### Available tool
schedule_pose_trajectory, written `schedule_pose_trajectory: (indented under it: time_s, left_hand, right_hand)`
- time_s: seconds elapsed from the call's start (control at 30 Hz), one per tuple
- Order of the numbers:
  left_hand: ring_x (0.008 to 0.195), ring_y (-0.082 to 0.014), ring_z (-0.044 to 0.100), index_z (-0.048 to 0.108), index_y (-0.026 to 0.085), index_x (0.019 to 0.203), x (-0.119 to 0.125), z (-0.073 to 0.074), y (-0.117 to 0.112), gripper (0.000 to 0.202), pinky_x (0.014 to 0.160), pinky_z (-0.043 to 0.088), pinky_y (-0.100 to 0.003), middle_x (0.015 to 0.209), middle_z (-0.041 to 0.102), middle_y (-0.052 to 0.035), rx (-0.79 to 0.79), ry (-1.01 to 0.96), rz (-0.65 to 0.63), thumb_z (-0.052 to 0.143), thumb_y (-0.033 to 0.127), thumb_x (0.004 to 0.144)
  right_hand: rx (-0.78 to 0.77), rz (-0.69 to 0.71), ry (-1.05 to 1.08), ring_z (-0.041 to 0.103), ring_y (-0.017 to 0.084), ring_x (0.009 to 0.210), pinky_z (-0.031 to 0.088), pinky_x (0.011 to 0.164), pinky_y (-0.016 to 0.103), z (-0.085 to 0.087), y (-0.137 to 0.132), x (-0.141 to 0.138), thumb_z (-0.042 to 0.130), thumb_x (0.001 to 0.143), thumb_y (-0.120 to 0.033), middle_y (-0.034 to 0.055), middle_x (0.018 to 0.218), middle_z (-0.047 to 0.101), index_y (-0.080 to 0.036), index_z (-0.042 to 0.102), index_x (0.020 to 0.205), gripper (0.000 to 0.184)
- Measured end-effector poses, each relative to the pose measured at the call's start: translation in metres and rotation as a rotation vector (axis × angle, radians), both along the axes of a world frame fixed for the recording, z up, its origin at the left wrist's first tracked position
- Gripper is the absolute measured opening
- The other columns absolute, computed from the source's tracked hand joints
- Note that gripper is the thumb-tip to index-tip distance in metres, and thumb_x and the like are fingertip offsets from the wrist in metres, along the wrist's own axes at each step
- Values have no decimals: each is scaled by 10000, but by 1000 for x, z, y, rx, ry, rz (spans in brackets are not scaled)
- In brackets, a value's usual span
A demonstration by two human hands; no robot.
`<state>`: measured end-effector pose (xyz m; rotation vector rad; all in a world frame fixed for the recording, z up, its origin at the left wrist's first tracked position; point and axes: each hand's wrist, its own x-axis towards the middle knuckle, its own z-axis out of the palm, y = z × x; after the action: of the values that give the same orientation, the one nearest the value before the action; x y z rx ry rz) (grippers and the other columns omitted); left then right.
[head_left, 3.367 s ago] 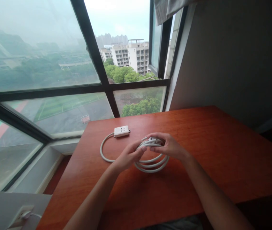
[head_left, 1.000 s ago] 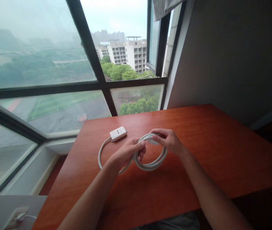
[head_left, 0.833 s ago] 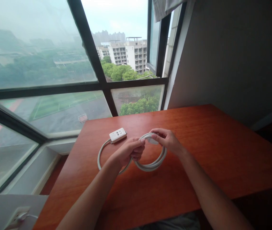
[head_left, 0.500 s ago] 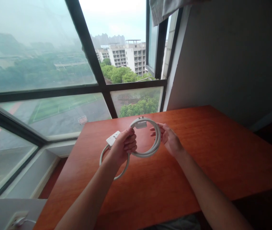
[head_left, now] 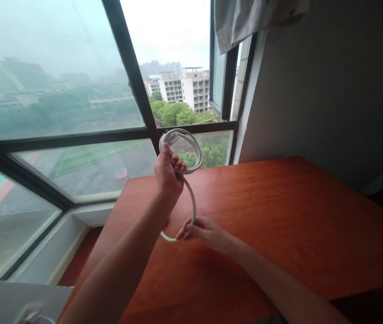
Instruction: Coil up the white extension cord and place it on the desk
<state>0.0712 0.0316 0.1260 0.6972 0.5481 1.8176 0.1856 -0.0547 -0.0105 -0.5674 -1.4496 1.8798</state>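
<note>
My left hand [head_left: 169, 173] is wrapped round one side of a coiled white power cord [head_left: 198, 155], holding it up above the far part of the table. At the top left of the coil, a pale plug [head_left: 173, 139] shows inside the ring. A loose length of cord [head_left: 193, 198] curves down from below the left fist. Lower down, my right hand [head_left: 208, 231] pinches this length between thumb and fingers. From there the cord runs left behind my left forearm. The white socket block at its end is hidden.
A reddish-brown wooden table [head_left: 279, 216] lies under both hands. Beyond it stand dark-framed windows [head_left: 77, 141], with an open sash [head_left: 221, 85] and a hanging grey cloth [head_left: 245, 20]. A wall socket with a plugged-in lead [head_left: 31, 315] sits at the lower left.
My left hand has raised the coil and moved it slightly left. My right hand has left the coil's right side, moved down and taken hold of the loose cord. The socket block has gone from sight.
</note>
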Motion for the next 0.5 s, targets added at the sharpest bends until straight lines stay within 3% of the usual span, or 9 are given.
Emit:
schedule_pose_trajectory:
  time_s: [0.13, 0.23, 0.37, 0.5]
  left_hand:
    - [335, -19, 306, 409, 193, 685, -18, 14, 6, 451, 364, 305, -157, 472, 314, 124, 102, 137, 129, 755, 473, 754]
    - [340, -31, 331, 426, 194, 686, -28, 20, 7, 436, 368, 323, -169, 471, 343, 115, 185, 229, 189, 746, 481, 759]
    - [339, -38, 347, 431, 195, 685, -32, 18, 6, 421, 365, 324, -170, 457, 356, 113, 215, 379, 224, 750, 460, 760]
    - [342, -42, 354, 426, 196, 684, -32, 11, 3, 421, 367, 342, -174, 456, 376, 110, 215, 461, 193, 760, 443, 750]
  right_hand:
    - [-82, -237, 43, 681, 185, 667, 544, 659, 342, 2, 21, 18, 647, 806, -583, 30, 721, 690, -175, 543, 935, 440]
    - [-30, -379, 37, 634, 148, 567, 520, 574, 295, 4, 32, 30, 661, 813, -499, 0, 690, 670, -183, 530, 976, 379]
    - [225, -437, -147, 595, 117, 594, 492, 551, 253, -1, 40, 37, 647, 817, -324, 16, 818, 680, -191, 575, 1017, 251]
    - [491, -509, -457, 625, 141, 696, 498, 639, 272, -13, 50, 44, 585, 835, -222, 35, 862, 694, -194, 630, 1036, 208]
